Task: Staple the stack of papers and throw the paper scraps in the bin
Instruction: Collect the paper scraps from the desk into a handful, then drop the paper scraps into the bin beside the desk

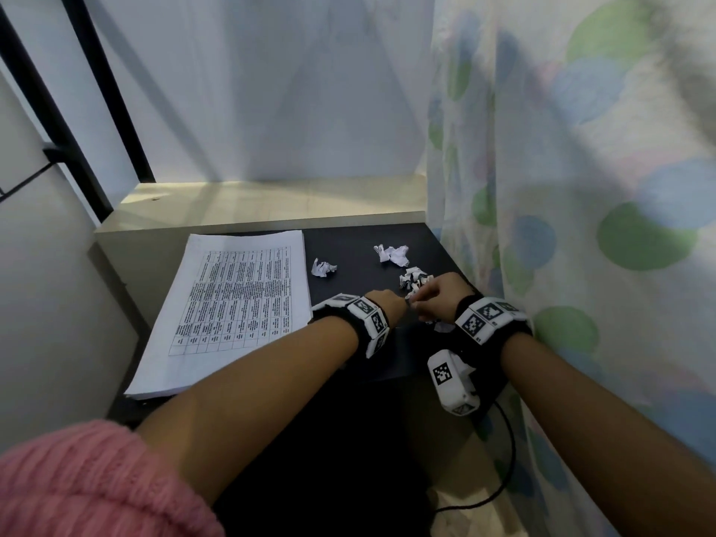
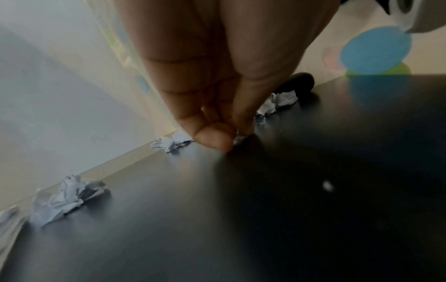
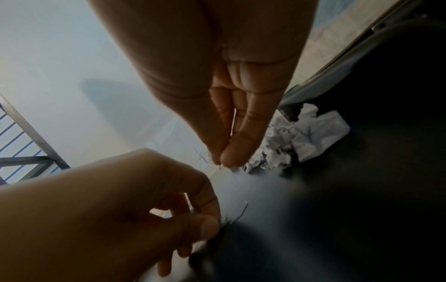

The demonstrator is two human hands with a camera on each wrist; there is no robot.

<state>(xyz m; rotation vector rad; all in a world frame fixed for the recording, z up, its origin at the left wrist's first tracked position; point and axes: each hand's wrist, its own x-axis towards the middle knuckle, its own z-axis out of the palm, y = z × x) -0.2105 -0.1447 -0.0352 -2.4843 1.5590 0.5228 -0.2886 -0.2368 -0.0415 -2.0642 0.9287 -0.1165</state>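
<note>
From the head camera, the stack of papers (image 1: 236, 304) lay on the near-left of the black table (image 1: 360, 354), while three crumpled paper scraps (image 1: 391, 253) sat far right by the spotted curtain (image 1: 581, 188). The left hand (image 1: 387, 304) and right hand (image 1: 439, 300) met between them, probably working on something small together. No stapler or bin showed.

From the left wrist, the left-hand fingers (image 2: 217, 137) were curled, thumb and fingertip pinching a small pale thing (image 2: 239, 138) against the glossy tabletop; what it was I could not tell.

From the right wrist, the right-hand fingertips (image 3: 231, 152) were closed together with thin threads or wires at their tips, beside a scrap (image 3: 309, 137). A pale wall (image 3: 72, 57) stood behind.
</note>
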